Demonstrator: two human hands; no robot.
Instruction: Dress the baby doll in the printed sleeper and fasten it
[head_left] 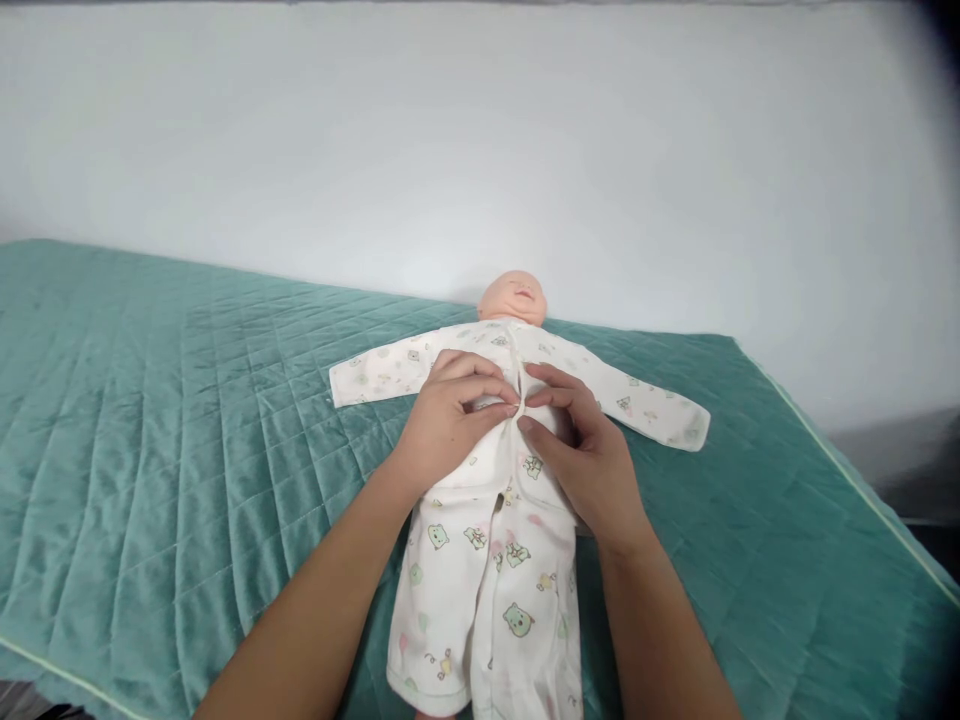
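Observation:
A baby doll point(517, 297) lies on its back, dressed in a white long-sleeved shirt point(375, 372) with a cartoon print and matching trousers point(450, 610). Both sleeves stretch out to the sides, and the doll's hands do not show. My left hand point(459, 410) pinches one edge of the shirt's front opening at the chest, thumb against fingertips. On the other edge, my right hand point(576, 430) grips the cloth with bent fingers. The fingertips of both hands nearly meet at the opening. Any fastener between them is too small to make out.
A teal quilted cover point(187, 420) with a pale edging spreads under the doll. Behind it rises a plain white wall point(450, 130), close to the doll's head. The cover's right edge slants down toward a dark area at the far right.

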